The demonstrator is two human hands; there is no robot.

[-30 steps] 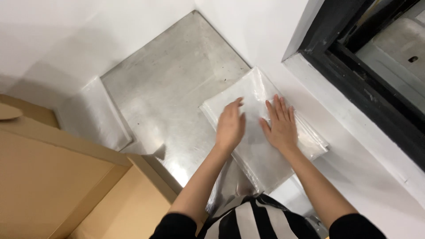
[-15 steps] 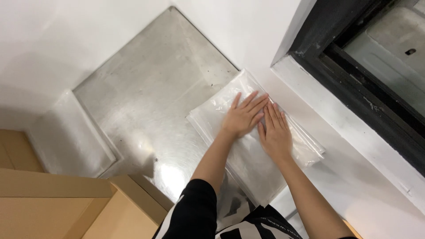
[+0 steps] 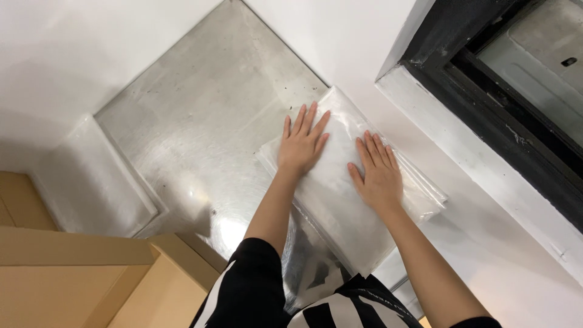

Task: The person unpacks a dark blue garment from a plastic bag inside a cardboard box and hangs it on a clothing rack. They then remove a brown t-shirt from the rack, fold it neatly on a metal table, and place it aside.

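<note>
My fingers point(image 3: 306, 118) are spread out flat on both hands, not gripping anything. My left hand point(image 3: 300, 146) and my right hand point(image 3: 376, 173) press down, palms flat, on a stack of clear bags point(image 3: 340, 200). The bags lie on the right side of a shiny metal plate point(image 3: 200, 121) on the white worktop point(image 3: 91, 48), close to a black frame point(image 3: 486, 103).

A second ago my hands sat close together near the middle of the bags. Now they are apart, the left one up near the far edge and the right one nearer the frame. I think I am smoothing the bags flat, and they look flatter now.

Another flat pile point(image 3: 91, 182) lies at the left of the plate. A brown box point(image 3: 79, 279) sits near me.
</note>
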